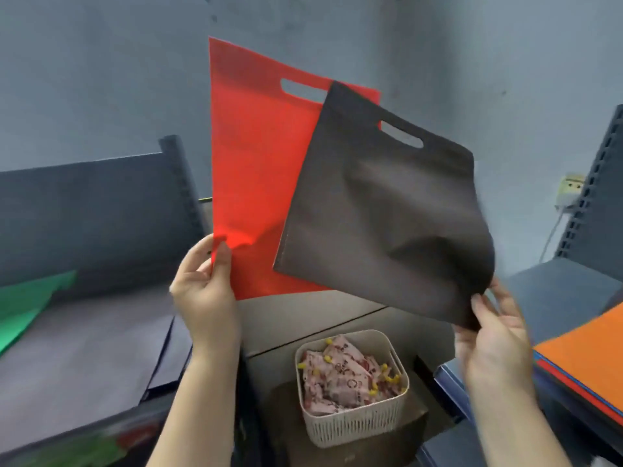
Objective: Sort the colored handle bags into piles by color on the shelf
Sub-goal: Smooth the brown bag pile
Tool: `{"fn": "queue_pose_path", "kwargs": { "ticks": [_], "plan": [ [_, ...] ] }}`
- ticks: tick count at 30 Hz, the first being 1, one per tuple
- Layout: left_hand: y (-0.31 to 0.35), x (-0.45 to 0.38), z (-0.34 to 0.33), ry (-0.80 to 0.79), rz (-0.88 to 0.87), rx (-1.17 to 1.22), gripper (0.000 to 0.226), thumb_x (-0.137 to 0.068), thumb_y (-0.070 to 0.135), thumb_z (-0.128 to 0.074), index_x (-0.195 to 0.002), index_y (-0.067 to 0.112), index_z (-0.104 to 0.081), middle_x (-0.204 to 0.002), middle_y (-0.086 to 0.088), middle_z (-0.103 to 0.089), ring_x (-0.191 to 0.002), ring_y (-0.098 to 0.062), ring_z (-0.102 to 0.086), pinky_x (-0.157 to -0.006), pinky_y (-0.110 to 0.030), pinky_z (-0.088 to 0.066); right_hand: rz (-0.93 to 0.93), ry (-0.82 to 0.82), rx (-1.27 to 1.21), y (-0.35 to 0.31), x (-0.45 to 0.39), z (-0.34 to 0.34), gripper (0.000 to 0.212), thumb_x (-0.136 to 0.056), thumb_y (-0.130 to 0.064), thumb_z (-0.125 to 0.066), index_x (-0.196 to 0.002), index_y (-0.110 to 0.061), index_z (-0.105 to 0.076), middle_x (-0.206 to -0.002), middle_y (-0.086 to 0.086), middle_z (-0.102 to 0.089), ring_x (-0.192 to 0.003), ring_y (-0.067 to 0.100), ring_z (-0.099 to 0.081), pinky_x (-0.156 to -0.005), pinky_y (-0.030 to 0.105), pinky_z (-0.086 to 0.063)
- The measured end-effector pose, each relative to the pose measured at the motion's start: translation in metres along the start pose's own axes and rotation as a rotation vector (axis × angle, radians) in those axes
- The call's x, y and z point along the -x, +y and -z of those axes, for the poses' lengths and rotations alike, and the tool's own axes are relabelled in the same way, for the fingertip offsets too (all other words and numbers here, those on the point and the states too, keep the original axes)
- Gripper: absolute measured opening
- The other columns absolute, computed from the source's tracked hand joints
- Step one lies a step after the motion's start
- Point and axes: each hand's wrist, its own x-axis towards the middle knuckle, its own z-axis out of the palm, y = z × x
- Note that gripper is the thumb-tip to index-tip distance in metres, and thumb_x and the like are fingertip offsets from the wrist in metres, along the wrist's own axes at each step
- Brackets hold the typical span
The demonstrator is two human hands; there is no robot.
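Note:
My left hand (205,284) pinches the lower left corner of a red handle bag (256,170), which stands upright in the air. My right hand (492,335) pinches the lower right corner of a dark brown handle bag (381,224), tilted and overlapping the red bag's right side. Both bags show an oval cut-out handle near the top. On the left shelf (101,203) lie green bags (30,305) and a pile of dark bags (87,352). At the right shelf (566,284) a stack with an orange bag (586,352) on top shows red and blue edges beneath.
A beige slatted basket (354,423) holding pink packets sits on a dark box between the two shelves, below my hands. A grey wall stands behind. A wall socket (569,190) with a cable hangs at the right, beside the shelf upright.

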Motion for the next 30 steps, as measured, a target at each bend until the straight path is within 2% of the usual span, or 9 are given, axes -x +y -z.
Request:
{"fn": "queue_pose_path", "kwargs": {
  "ticks": [5, 8, 12, 17, 20, 24, 27, 30],
  "plan": [
    [0.031, -0.024, 0.074, 0.194, -0.066, -0.049, 0.02, -0.092, 0.013, -0.06, -0.086, 0.031, -0.068, -0.071, 0.013, -0.072, -0.066, 0.0, -0.065, -0.065, -0.015, -0.051, -0.135, -0.167, -0.078, 0.041, 0.024, -0.057, 0.057, -0.095, 0.004, -0.042, -0.071, -0.034, -0.076, -0.081, -0.013, -0.074, -0.08, 0.004, -0.07, -0.068, 0.021, -0.058],
    [0.051, -0.027, 0.11, 0.272, -0.086, -0.086, 0.017, -0.091, 0.017, -0.061, -0.086, 0.031, -0.07, -0.073, 0.01, -0.073, -0.067, -0.002, -0.067, -0.064, -0.015, -0.052, -0.203, -0.285, -0.078, 0.06, 0.043, -0.084, 0.056, -0.095, 0.004, -0.042, -0.071, -0.034, -0.076, -0.08, -0.012, -0.074, -0.079, 0.003, -0.07, -0.069, 0.017, -0.056],
    [0.074, -0.024, 0.149, 0.373, -0.124, -0.164, 0.014, -0.089, 0.021, -0.063, -0.084, 0.032, -0.07, -0.07, 0.01, -0.072, -0.064, -0.003, -0.066, -0.064, -0.019, -0.054, -0.3, -0.411, -0.093, 0.081, 0.069, -0.112, 0.055, -0.096, 0.002, -0.042, -0.073, -0.035, -0.076, -0.083, -0.009, -0.074, -0.085, 0.006, -0.07, -0.075, 0.019, -0.056],
    [0.098, -0.011, 0.191, 0.47, -0.146, -0.211, 0.012, -0.091, 0.018, -0.061, -0.088, 0.029, -0.067, -0.069, 0.007, -0.072, -0.064, -0.004, -0.066, -0.062, -0.018, -0.054, -0.4, -0.477, -0.13, 0.102, 0.102, -0.137, 0.037, -0.096, 0.004, -0.042, -0.087, -0.023, -0.066, -0.081, -0.007, -0.074, -0.082, 0.007, -0.069, -0.077, 0.021, -0.056],
    [0.114, -0.002, 0.217, 0.52, -0.174, -0.245, 0.011, -0.09, 0.019, -0.062, -0.088, 0.028, -0.066, -0.07, 0.01, -0.073, -0.066, -0.002, -0.067, -0.06, -0.014, -0.052, -0.437, -0.52, -0.124, 0.112, 0.123, -0.146, 0.037, -0.096, 0.003, -0.042, -0.086, -0.023, -0.067, -0.083, -0.007, -0.073, -0.083, 0.007, -0.069, -0.078, 0.02, -0.055],
    [0.136, 0.005, 0.255, 0.576, -0.174, -0.257, 0.008, -0.076, 0.035, -0.067, -0.083, 0.034, -0.071, -0.079, 0.011, -0.074, -0.076, -0.003, -0.069, -0.064, -0.013, -0.052, -0.457, -0.602, -0.136, 0.119, 0.154, -0.16, 0.033, -0.097, 0.001, -0.041, -0.093, -0.021, -0.064, -0.082, -0.007, -0.074, -0.082, 0.006, -0.07, -0.075, 0.019, -0.056],
    [0.153, 0.007, 0.287, 0.61, -0.186, -0.266, 0.011, -0.074, 0.038, -0.067, -0.084, 0.038, -0.072, -0.083, 0.01, -0.074, -0.082, -0.004, -0.07, -0.067, -0.014, -0.053, -0.463, -0.664, -0.133, 0.126, 0.18, -0.171, 0.028, -0.098, 0.0, -0.041, -0.1, -0.019, -0.062, -0.085, -0.006, -0.074, -0.085, 0.008, -0.069, -0.079, 0.022, -0.056],
    [0.171, 0.009, 0.321, 0.638, -0.192, -0.283, 0.012, -0.073, 0.041, -0.067, -0.083, 0.043, -0.073, -0.101, 0.001, -0.073, -0.093, -0.011, -0.069, -0.077, -0.025, -0.054, -0.473, -0.697, -0.137, 0.134, 0.211, -0.183, 0.026, -0.098, -0.001, -0.041, -0.109, -0.015, -0.06, -0.094, -0.001, -0.072, -0.091, 0.011, -0.068, -0.083, 0.023, -0.055]
  ]
}}
